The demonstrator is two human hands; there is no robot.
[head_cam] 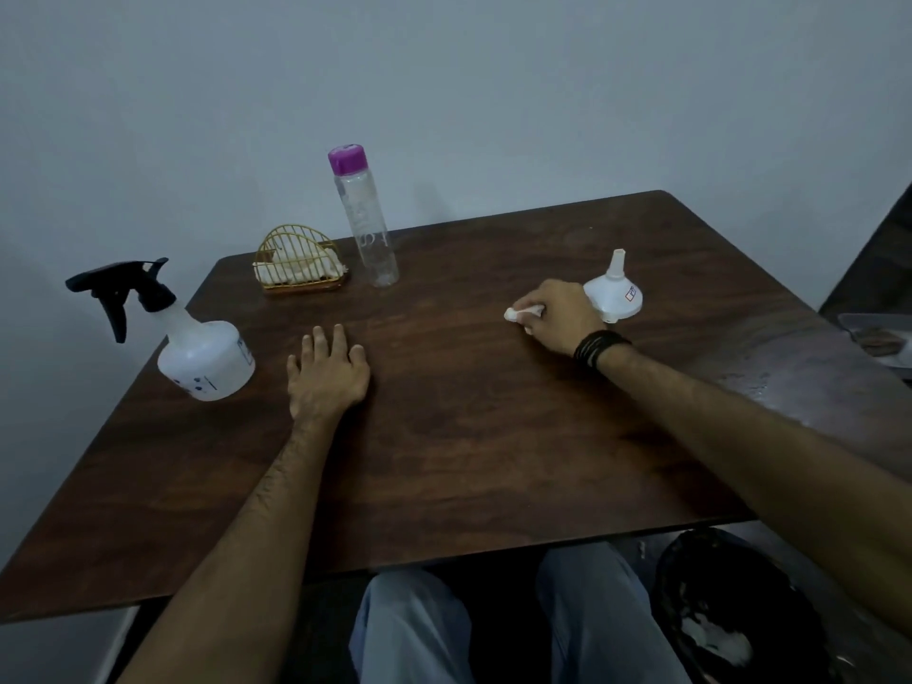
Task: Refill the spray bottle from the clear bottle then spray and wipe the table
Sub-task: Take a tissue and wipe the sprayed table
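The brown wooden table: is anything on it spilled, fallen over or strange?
Nothing is toppled. The white plastic funnel stands upside down, spout up, on the brown wooden table. Near the right edge a pale wet-looking sheen shows. The right hand holds a small white wad against the wood.

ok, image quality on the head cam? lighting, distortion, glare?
Head view: dim, bluish, flat light; wide-angle bending at the table edges; soft overall; faint sheen at the right side; the white wad in the right hand reads bright and detail-less; spray bottle label illegible.
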